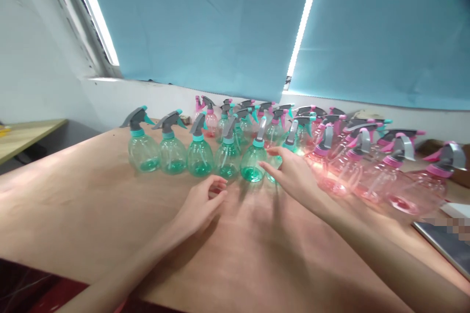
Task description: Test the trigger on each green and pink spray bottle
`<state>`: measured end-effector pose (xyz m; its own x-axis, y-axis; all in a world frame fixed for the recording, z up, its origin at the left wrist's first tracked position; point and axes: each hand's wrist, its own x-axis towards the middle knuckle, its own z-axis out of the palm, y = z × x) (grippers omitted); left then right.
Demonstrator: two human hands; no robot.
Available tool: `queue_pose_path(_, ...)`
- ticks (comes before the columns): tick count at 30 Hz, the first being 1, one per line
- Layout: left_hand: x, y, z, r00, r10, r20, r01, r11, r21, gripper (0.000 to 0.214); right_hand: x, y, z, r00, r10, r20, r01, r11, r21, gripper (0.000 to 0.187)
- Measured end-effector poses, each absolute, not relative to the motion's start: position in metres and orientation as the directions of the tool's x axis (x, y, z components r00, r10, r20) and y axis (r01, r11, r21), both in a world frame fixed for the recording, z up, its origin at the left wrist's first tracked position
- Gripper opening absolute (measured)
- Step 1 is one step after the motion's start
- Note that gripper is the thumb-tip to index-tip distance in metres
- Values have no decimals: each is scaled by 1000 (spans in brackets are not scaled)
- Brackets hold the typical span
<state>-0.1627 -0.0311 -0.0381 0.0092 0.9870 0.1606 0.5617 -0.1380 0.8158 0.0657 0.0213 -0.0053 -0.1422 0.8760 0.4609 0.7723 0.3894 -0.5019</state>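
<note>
Several teal spray bottles (200,154) with grey triggers stand in a row on the wooden table (91,195), with more behind. Several pink spray bottles (352,166) crowd the right side. My left hand (201,205) rests on the table in front of the teal row, fingers loosely curled, holding nothing. My right hand (292,173) reaches between the teal and pink groups, its fingers apart and touching a teal bottle (253,161) at the end of the front row.
Blue roller blinds (205,24) cover the windows behind the table. A second desk (25,134) stands at the far left. A flat grey tablet-like object (444,242) lies at the table's right edge.
</note>
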Motion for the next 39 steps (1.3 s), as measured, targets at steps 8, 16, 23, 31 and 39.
queue_pose_path(8,-137,-17,-31,75,984,160,520,-175,836,20,54,48,-19,-111,913,392,737,340,-584,71)
queue_pose_path(16,-131,-4,-40,87,985,150,466,-173,867,23,47,71,-26,-88,935,344,685,307,-661,69)
queue_pose_path(23,-126,-5,-35,96,986,139,447,-168,878,24,47,67,-22,-95,940,328,679,302,-669,63)
queue_pose_path(31,-112,-10,-16,-45,961,273,491,-217,844,42,64,26,-21,-258,904,341,639,424,-641,48)
queue_pose_path(39,-71,-26,5,106,940,325,451,-337,826,62,93,-39,-20,-343,879,332,663,477,-577,40)
